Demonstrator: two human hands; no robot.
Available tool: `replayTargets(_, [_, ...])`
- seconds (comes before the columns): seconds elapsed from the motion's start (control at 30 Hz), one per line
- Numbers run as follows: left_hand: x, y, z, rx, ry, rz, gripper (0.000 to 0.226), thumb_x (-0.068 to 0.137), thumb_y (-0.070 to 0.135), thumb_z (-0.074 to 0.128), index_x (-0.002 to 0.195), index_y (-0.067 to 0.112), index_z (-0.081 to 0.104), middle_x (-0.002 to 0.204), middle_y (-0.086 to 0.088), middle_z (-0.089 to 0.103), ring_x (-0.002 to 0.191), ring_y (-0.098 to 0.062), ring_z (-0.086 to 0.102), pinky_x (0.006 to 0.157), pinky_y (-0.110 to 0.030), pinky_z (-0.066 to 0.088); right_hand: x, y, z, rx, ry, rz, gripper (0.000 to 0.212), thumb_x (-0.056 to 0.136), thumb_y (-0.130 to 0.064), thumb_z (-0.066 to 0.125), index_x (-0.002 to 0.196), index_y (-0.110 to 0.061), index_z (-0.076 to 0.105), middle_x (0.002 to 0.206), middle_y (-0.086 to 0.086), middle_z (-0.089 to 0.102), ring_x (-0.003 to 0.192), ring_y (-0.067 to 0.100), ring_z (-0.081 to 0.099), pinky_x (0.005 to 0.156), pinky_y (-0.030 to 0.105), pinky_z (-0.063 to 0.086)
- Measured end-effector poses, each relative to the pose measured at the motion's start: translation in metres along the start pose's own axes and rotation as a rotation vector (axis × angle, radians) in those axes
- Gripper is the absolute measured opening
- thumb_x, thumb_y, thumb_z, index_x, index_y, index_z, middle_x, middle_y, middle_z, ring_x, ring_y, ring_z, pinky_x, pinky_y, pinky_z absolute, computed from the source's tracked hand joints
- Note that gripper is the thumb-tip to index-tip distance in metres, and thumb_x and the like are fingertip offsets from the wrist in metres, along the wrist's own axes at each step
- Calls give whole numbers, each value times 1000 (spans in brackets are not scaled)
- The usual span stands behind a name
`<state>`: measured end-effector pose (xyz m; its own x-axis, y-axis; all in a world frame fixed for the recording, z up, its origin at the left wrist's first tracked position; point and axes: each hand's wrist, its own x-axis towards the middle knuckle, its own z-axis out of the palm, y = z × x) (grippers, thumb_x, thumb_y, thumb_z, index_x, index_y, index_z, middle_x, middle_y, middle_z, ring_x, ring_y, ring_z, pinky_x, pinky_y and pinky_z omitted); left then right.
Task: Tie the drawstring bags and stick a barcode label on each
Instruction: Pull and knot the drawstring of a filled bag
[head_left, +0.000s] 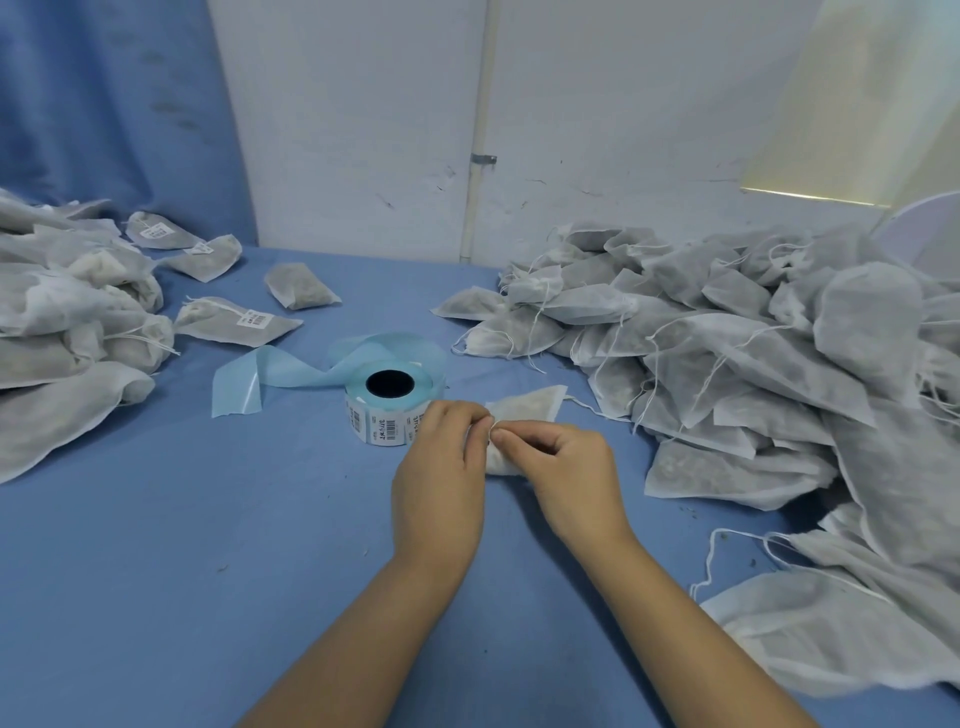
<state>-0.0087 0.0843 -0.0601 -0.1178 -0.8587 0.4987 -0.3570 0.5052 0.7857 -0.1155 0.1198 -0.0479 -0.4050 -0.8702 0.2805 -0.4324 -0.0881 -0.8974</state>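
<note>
A small white drawstring bag (530, 408) lies on the blue table between my hands. My left hand (441, 462) and my right hand (556, 462) both have curled fingers that pinch the bag's neck or string where their fingertips meet; the string itself is too thin to make out there. Most of the bag's lower half is hidden under my fingers. Just left of my left hand stands the roll of barcode labels (387, 410), with a blue backing strip (270, 374) trailing away to the left.
A big heap of unlabelled drawstring bags (753, 353) fills the right side, with loose strings hanging out. Labelled bags (234, 322) and a pile (62, 312) lie at the left. A white wall (363, 130) stands behind the blue table (208, 545).
</note>
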Motion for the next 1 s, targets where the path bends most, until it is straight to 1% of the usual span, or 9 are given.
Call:
replayTargets(0.13, [-2,4,-1,-93,-14,8,15,96,11,51,85,19,57,74,9,52,55,-8,52,57,-4,36,0,-1,1,-40,18,-11,13,85,-22,69,79,-30,77,80,-17,73,94,11,63,80,28,50])
replayTargets(0.23, [-3,5,0,-259,-66,-124,15,97,13,51,86,18,60,53,-5,57,38,-10,49,46,-9,37,-1,0,4,-48,55,-2,17,81,-22,70,69,-34,70,70,-16,69,95,17,61,79,29,50])
replayTargets(0.37, [-2,6,3,-497,-112,-259,17,96,10,51,85,19,61,77,2,71,64,-14,68,59,-25,55,-1,0,9,20,93,48,14,79,-19,70,67,-24,64,64,-11,62,86,19,57,66,21,44])
replayTargets(0.47, [-2,7,5,-614,-142,-259,18,97,7,49,86,16,59,81,0,73,75,-13,70,64,-20,54,-1,-4,12,249,75,108,13,80,-7,67,70,-14,63,71,1,64,67,12,59,59,25,52])
replayTargets(0.53, [-1,6,4,-587,-137,-223,20,97,6,49,84,18,58,77,9,72,72,-5,68,64,-13,50,-2,-6,13,334,88,128,14,81,-2,66,71,-11,63,91,9,63,67,7,63,60,18,51])
replayTargets(0.63, [2,3,4,-509,-112,-195,22,96,9,52,82,24,59,72,16,67,67,-1,62,66,-14,48,-1,-6,11,376,61,180,11,84,-2,66,74,-9,65,112,18,57,92,22,66,86,32,55])
replayTargets(0.7, [3,2,3,-461,-110,-183,20,95,11,53,82,25,60,71,14,67,68,-2,61,66,-15,48,1,-6,9,418,0,219,10,87,-3,62,77,-5,63,104,21,62,91,32,64,90,35,51])
replayTargets(0.83, [3,2,3,-347,-150,-124,16,95,13,54,84,21,63,78,6,66,71,-5,58,66,-11,42,2,-7,6,484,-56,261,12,89,-1,50,79,-6,54,78,9,57,83,22,54,83,34,44])
replayTargets(1.0, [3,1,3,-263,-154,-90,12,95,14,54,88,14,64,87,1,65,78,-2,55,69,-9,38,5,-4,3,576,-77,280,20,93,-1,45,80,-6,58,85,7,60,84,17,58,80,27,46])
